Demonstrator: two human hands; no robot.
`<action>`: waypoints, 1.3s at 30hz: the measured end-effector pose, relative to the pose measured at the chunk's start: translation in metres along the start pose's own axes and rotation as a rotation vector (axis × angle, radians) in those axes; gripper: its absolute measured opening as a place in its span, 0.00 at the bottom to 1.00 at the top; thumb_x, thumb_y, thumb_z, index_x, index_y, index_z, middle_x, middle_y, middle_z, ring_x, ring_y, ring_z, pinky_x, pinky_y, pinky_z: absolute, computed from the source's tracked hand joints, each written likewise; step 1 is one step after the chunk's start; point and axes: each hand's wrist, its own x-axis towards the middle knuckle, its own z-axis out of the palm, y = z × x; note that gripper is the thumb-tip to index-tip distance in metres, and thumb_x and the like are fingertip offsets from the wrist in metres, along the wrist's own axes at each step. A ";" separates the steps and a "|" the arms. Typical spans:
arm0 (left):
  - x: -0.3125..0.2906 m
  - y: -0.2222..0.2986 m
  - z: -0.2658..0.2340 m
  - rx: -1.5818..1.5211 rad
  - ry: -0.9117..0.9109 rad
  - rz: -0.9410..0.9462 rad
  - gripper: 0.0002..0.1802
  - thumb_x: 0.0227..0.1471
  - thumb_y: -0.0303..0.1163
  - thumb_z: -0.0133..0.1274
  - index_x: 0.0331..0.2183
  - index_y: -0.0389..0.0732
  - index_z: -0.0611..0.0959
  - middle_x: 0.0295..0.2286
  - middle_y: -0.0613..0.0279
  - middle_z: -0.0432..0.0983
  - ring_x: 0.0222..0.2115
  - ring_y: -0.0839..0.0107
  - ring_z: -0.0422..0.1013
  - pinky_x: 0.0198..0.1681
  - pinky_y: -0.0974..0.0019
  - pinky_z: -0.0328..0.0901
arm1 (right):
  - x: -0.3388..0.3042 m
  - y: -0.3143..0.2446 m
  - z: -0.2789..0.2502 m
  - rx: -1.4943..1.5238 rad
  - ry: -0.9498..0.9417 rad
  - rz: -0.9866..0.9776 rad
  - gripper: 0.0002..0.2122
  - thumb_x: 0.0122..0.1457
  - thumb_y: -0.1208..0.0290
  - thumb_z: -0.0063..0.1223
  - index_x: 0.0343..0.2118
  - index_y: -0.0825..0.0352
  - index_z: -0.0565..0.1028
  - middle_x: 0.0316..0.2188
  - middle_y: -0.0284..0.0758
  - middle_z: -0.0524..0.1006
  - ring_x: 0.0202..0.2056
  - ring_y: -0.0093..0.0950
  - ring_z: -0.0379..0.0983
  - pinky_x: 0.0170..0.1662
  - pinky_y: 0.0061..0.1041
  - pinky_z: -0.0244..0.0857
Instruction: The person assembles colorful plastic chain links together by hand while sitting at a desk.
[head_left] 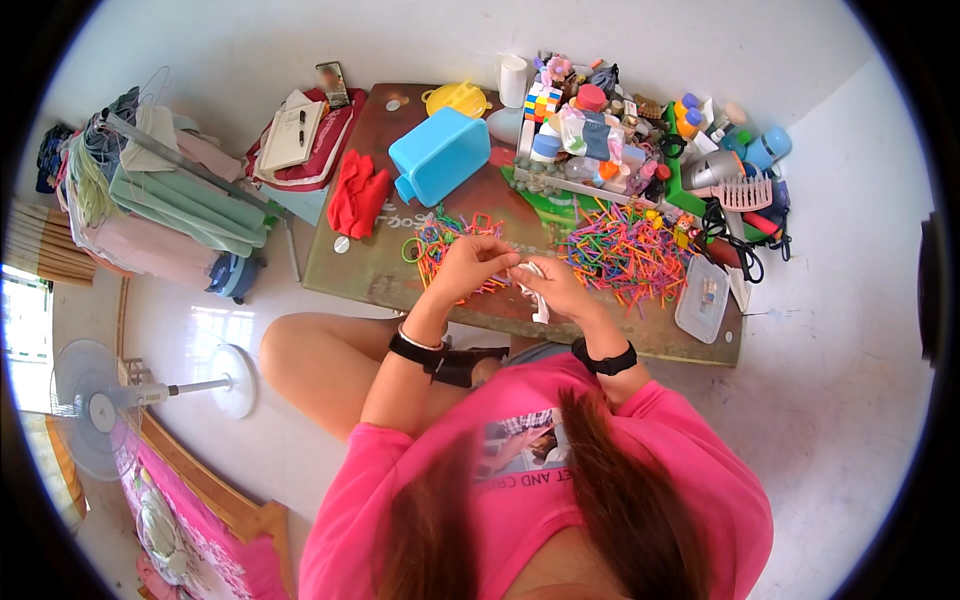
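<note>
My left hand (468, 268) and my right hand (560, 288) meet fingertip to fingertip above the table's near edge. A crumpled white strip of cloth or tissue (541, 308) hangs from the closed fingers of my right hand. The left thumb and forefinger are pinched together, and what they hold is too small to make out. Just beyond my left hand lies a pile of thin coloured sticks (440, 238), partly covered by that hand. A larger pile of coloured sticks (628, 250) spreads beyond my right hand.
On the table (370, 275) lie a blue plastic container (440, 158), a red cloth (357, 195), a yellow dish (456, 99) and a clear lidded box (702, 300). A crowded tray (575, 187) of bottles and small goods stands at the back right. A fan (150, 393) stands left.
</note>
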 end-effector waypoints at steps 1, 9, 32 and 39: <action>0.001 -0.003 -0.001 -0.020 -0.028 -0.019 0.08 0.54 0.29 0.57 0.32 0.33 0.82 0.25 0.67 0.78 0.27 0.82 0.73 0.31 0.76 0.67 | 0.000 0.000 0.000 0.020 -0.016 0.008 0.15 0.63 0.57 0.49 0.36 0.68 0.76 0.24 0.26 0.74 0.26 0.15 0.67 0.28 0.21 0.61; 0.006 -0.030 -0.008 0.405 0.326 -0.034 0.10 0.52 0.30 0.57 0.32 0.32 0.82 0.24 0.62 0.79 0.24 0.77 0.75 0.27 0.72 0.68 | 0.002 0.011 0.002 -0.637 0.123 -0.093 0.13 0.56 0.61 0.54 0.32 0.68 0.76 0.24 0.44 0.77 0.26 0.38 0.75 0.29 0.33 0.63; 0.039 -0.058 0.005 0.929 0.455 0.133 0.06 0.43 0.32 0.60 0.27 0.41 0.84 0.28 0.56 0.76 0.30 0.57 0.74 0.31 0.57 0.68 | -0.013 0.031 -0.080 -0.709 0.770 0.044 0.09 0.54 0.68 0.58 0.37 0.62 0.74 0.24 0.40 0.78 0.27 0.39 0.75 0.27 0.35 0.66; 0.042 -0.064 0.006 1.014 0.410 0.051 0.05 0.43 0.31 0.60 0.25 0.40 0.82 0.29 0.57 0.74 0.32 0.57 0.73 0.34 0.56 0.67 | -0.008 0.050 -0.083 -0.540 0.571 -0.008 0.15 0.54 0.69 0.57 0.44 0.64 0.72 0.32 0.41 0.77 0.30 0.35 0.76 0.33 0.32 0.67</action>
